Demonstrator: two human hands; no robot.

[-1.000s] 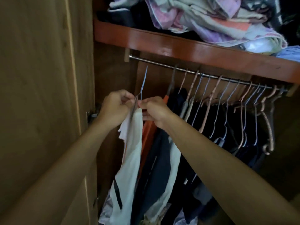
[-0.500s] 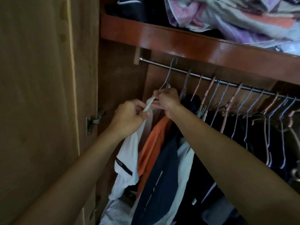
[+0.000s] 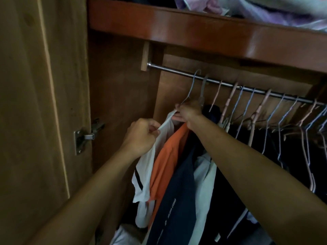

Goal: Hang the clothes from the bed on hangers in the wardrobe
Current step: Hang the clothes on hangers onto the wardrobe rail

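A white garment with a dark stripe (image 3: 144, 175) hangs on a light blue wire hanger (image 3: 191, 87), whose hook sits over the metal rail (image 3: 169, 68) at the left end of the row. My left hand (image 3: 141, 137) pinches the garment's shoulder edge. My right hand (image 3: 189, 113) grips the hanger's neck together with the garment's collar. An orange shirt (image 3: 167, 160) and a navy garment (image 3: 178, 200) hang just to the right, touching the white one.
The open wardrobe door (image 3: 39, 103) with its hinge (image 3: 85, 137) stands at the left. Several empty pink and blue hangers (image 3: 256, 112) fill the rail to the right. The shelf (image 3: 194, 27) above holds piled fabrics (image 3: 265, 9). Dark clothes hang at the right.
The hanger with the white garment went up from below the rail and its hook now sits over the rail. Both hands rose with it; the view moved closer.
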